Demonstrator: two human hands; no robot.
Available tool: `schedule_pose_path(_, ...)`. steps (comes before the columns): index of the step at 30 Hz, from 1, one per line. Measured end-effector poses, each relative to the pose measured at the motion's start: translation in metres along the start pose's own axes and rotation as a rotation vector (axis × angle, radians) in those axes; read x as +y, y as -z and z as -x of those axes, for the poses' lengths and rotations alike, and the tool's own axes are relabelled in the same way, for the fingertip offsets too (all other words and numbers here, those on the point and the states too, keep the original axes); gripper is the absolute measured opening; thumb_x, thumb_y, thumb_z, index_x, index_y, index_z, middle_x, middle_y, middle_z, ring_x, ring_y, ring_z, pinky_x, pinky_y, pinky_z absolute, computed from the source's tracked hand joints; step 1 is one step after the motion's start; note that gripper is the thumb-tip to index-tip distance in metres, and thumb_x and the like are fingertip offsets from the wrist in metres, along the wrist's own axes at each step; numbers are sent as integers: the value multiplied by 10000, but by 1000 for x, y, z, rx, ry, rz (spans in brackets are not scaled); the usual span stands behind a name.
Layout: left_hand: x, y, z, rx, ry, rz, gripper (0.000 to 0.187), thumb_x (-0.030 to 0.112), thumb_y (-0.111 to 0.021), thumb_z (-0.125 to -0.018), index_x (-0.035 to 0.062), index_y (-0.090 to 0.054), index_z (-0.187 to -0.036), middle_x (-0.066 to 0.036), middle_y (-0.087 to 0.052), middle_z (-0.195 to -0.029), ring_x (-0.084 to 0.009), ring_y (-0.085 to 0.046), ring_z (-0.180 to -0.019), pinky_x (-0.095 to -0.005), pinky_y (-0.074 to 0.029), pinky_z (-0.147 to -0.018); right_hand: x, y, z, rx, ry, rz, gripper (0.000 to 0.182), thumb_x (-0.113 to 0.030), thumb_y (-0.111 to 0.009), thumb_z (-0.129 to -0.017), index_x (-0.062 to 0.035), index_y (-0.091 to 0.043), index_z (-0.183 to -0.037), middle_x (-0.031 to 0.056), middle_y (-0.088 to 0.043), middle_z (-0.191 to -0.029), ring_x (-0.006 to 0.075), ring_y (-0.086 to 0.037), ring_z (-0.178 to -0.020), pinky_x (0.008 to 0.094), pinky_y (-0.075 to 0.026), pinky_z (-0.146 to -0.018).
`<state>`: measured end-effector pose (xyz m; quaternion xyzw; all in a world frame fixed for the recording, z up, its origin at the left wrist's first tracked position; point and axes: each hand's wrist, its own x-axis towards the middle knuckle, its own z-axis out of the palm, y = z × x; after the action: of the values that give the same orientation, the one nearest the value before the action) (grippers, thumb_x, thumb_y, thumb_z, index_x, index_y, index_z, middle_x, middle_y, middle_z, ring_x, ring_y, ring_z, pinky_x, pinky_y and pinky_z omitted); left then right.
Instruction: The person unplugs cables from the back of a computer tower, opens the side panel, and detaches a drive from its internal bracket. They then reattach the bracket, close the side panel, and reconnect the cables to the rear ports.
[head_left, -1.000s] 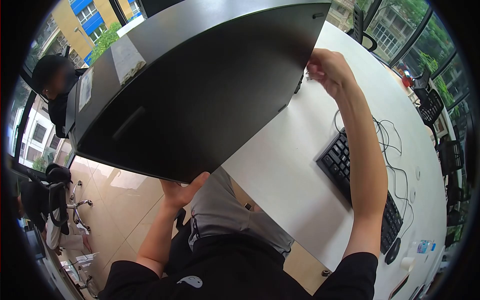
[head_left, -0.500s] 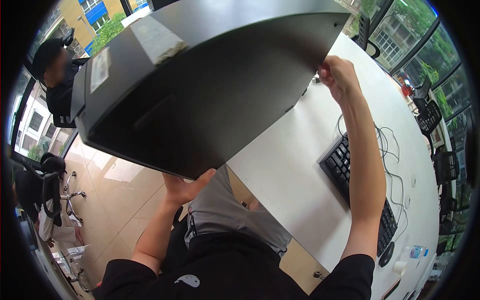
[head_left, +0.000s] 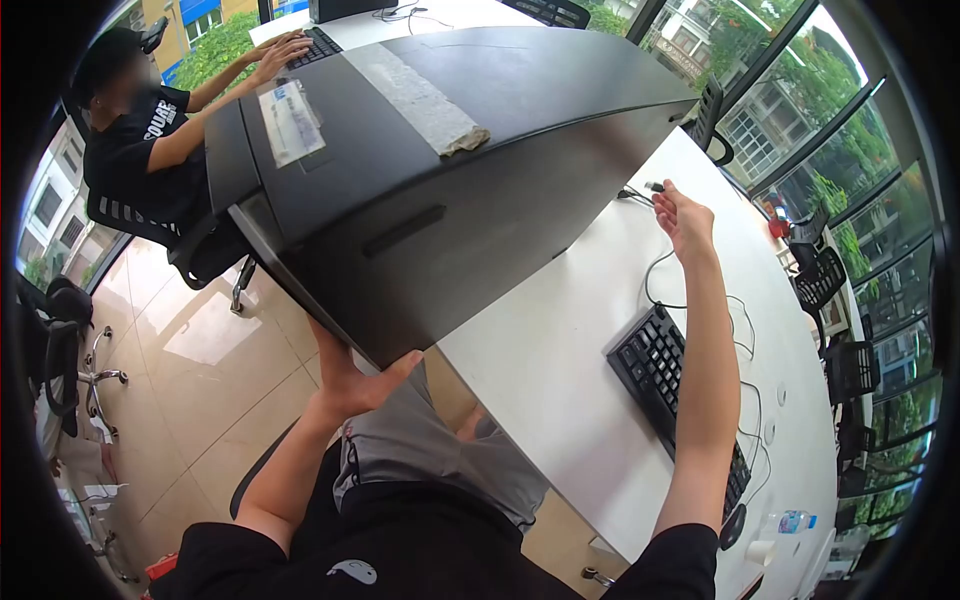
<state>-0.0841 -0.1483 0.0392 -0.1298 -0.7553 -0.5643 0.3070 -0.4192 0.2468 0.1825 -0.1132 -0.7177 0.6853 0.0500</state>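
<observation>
A black computer case [head_left: 500, 235] stands at the table's edge, its near corner jutting past it. Strips of worn tape and a white label are stuck on its upper face. My left hand [head_left: 352, 385] grips the case's low near corner, thumb along the side panel and fingers partly hidden behind the front. Beyond the far end of the case, my right hand [head_left: 686, 218] pinches a small cable plug [head_left: 655, 186], which looks like a USB plug with a metal tip. The plug is apart from the case. Other cable ends [head_left: 632, 194] show beside the case's rear.
On the white table [head_left: 530, 370] lie a black keyboard [head_left: 650, 350] under my right forearm, a mouse [head_left: 733, 526], a paper cup [head_left: 760, 553] and a water bottle [head_left: 797, 521]. Loose cables run along the right. At the left, a seated person [head_left: 140, 130] types at another keyboard [head_left: 316, 47].
My right hand has drawn away from the case's rear edge, and a plug now shows in its fingers. The view has shifted, showing more of the case's top and the other person.
</observation>
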Motion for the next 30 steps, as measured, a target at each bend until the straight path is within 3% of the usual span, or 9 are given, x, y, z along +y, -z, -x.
schedule_pose_path(6, 4, 7, -2, -23, 27, -105, 1226, -16, -854, -820, 36, 31, -1667, -144, -501, -1401, -260, -606, -1240, -412, -482, -1080, 15, -10, -34, -56, -62, 23, 511, -342, -639, -1098, 131, -601, -1288, 241, -778, -1069, 260, -787, -839, 309, -599, -671)
schedule_pose_path(13, 4, 1, -3, -3, -21, -27, 1098, -11, -863, -818, 17, -106, -1613, -143, -560, -1341, -251, -635, -1189, -406, -495, -1052, -14, -9, -40, -73, 167, 166, 470, -371, -693, -1057, 93, -714, -1130, 172, -796, -966, 207, -758, -754, 281, -556, -625)
schedule_pose_path(16, 10, 4, -5, -25, 5, -45, 954, -7, -868, -818, 10, -264, -1557, -133, -612, -1276, -246, -658, -1148, -390, -505, -1021, -28, -6, -37, 23, 288, 103, 451, -392, -734, -1014, 58, -763, -994, 123, -774, -846, 160, -720, -678, 280, -532, -604)
schedule_pose_path(20, 20, 3, -8, -11, 33, -63, 630, -1, -867, -821, 7, -536, -1356, -112, -680, -1164, -232, -695, -1046, -359, -536, -927, -32, 6, -26, -125, 330, 519, 460, -428, -767, -968, 22, -784, -874, 88, -751, -784, 126, -692, -651, 280, -501, -579)
schedule_pose_path(23, 27, 3, -16, -18, 17, -57, 433, 0, -866, -820, 9, -662, -1201, -96, -717, -1074, -222, -714, -954, -343, -552, -857, -28, 3, -8, -256, 294, 1086, 469, -431, -827, -914, 34, -813, -973, 126, -765, -811, 172, -721, -693, 317, -563, -650)
schedule_pose_path(25, 29, 3, -17, -24, 14, -69, 359, -1, -867, -817, 14, -702, -1136, -89, -731, -1035, -218, -720, -917, -338, -556, -833, -2, 7, -11, -313, 513, 1142, 458, -397, -862, -880, 30, -827, -1043, 160, -783, -877, 224, -742, -783, 355, -589, -741)
schedule_pose_path(26, 30, 2, -17, -19, 23, -69, 335, -1, -868, -815, 17, -714, -1112, -87, -734, -1025, -218, -721, -911, -337, -556, -829, 6, 10, -12, -324, 510, 1198, 437, -364, -877, -855, 11, -837, -1074, 177, -796, -945, 267, -757, -876, 383, -595, -808)
schedule_pose_path(29, 30, 1, -16, -8, 38, -57, 323, 2, -873, -812, 23, -727, -1099, -85, -737, -1024, -220, -723, -914, -340, -557, -827, 14, 6, -12, -438, 386, 1229, 401, -348, -875, -852, -15, -845, -1074, 181, -797, -963, 274, -764, -894, 400, -598, -838)
schedule_pose_path(30, 30, 1, -16, -3, 41, -51, 329, 3, -874, -811, 24, -727, -1105, -85, -736, -1028, -221, -723, -918, -342, -557, -828, 17, 6, -14, -443, 425, 1198, 306, -265, -825, -880, -21, -844, -1064, 196, -802, -983, 317, -772, -900, 417, -601, -843)
